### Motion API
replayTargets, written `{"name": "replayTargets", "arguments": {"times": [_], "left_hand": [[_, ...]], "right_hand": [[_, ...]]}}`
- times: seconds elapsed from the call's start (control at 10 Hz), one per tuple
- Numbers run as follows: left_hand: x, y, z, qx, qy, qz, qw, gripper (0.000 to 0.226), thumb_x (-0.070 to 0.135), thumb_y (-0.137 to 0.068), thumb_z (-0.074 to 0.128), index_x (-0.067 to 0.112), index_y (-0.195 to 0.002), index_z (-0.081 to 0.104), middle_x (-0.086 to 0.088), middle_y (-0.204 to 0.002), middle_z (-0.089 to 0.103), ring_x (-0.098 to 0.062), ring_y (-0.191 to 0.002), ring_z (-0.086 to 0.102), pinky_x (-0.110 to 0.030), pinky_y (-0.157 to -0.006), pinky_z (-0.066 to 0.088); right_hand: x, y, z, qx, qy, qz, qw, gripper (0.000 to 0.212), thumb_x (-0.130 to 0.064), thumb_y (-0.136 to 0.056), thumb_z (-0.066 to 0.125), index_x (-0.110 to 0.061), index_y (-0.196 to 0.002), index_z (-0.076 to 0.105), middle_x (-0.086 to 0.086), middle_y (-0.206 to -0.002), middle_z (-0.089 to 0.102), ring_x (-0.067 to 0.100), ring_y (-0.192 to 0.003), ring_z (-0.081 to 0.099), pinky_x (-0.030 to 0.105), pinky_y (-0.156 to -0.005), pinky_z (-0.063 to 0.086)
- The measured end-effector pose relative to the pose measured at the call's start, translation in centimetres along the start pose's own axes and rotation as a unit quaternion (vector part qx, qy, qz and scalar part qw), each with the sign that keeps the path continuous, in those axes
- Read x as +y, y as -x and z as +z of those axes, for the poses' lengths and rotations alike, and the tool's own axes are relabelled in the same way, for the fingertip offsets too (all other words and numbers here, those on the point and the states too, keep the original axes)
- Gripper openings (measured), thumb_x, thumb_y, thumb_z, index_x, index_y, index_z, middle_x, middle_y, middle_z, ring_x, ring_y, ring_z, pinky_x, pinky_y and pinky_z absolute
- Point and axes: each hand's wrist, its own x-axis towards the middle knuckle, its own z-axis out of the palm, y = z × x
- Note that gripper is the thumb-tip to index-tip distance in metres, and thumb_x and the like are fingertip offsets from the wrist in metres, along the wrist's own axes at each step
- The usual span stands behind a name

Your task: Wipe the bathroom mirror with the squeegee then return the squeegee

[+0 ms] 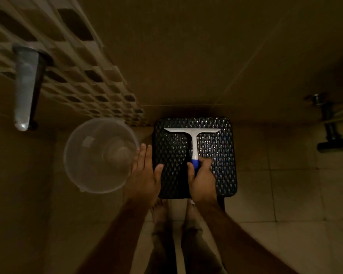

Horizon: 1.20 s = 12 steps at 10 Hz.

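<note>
From the head view, the squeegee (193,140) lies flat on a dark woven stool (222,175) at centre frame, on the tiled floor against the wall. The right hand (202,178) has thumb and fingers curled round the blue end of the handle, grasping it; whether it is picking the tool up or setting it down cannot be told from this moment, and no mirror is in view. The left hand (146,173) is released, fingers straight, its thumb at the stool's left edge, next to a clear bucket (99,155) at centre left. The squeegee's long axis, the handle, runs up and down the frame, blue grip toward the person, the white blade bar lying crosswise at the far end and pointing toward the wall. If it is a pick-up, the grip would do well to close fully round the blue part before lifting, raising the tool level so the blade does not drag on the weave; if a put-down, the hand should let go only once the blade bar rests flat and well inside the stool's edges.
</note>
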Motion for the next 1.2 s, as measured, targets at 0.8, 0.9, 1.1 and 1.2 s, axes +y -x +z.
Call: {"name": "replayTargets", "arguments": {"times": [0.8,0.9,1.1,1.2], "left_hand": [[1.5,-1.0,2.1,-0.026,0.006,0.015,1.000,0.066,0.050,-0.096,0.017,0.013,-0.151,0.023,-0.006,-0.158,0.021,-0.018,-0.146,0.016,-0.035,-0.117,0.019],[1.5,-0.9,1.9,-0.031,0.009,0.014,0.999,0.067,0.050,-0.096,0.017,0.013,-0.151,0.022,-0.005,-0.158,0.020,-0.018,-0.146,0.015,-0.031,-0.117,0.015],[1.4,-0.7,1.2,-0.025,0.010,0.017,0.999,0.064,0.047,-0.097,0.021,0.013,-0.151,0.022,-0.006,-0.158,0.020,-0.019,-0.146,0.014,-0.031,-0.116,0.014],[1.7,-0.5,0.1,-0.016,0.008,0.022,1.000,0.061,0.045,-0.099,0.024,0.015,-0.152,0.019,-0.004,-0.159,0.017,-0.018,-0.147,0.013,-0.037,-0.117,0.019]], "right_hand": [[2.2,-2.2,1.4,-0.033,-0.034,-0.016,0.999,0.049,-0.046,-0.091,0.056,-0.022,-0.129,0.037,0.010,-0.108,0.067,0.031,-0.095,0.066,0.041,-0.085,0.053],[2.5,-1.9,1.3,-0.017,-0.073,-0.016,0.997,0.061,-0.053,-0.086,0.059,-0.020,-0.134,0.039,0.004,-0.127,0.057,0.020,-0.111,0.058,0.038,-0.097,0.048],[2.4,-1.5,0.3,0.058,-0.006,-0.064,0.996,0.070,-0.061,-0.088,0.045,-0.011,-0.136,0.038,0.011,-0.131,0.047,0.024,-0.121,0.046,0.044,-0.103,0.043],[2.0,-1.2,-0.8,0.081,0.072,-0.107,0.988,0.074,-0.064,-0.087,0.041,-0.012,-0.140,0.035,0.012,-0.140,0.043,0.025,-0.129,0.039,0.047,-0.108,0.036]]}}
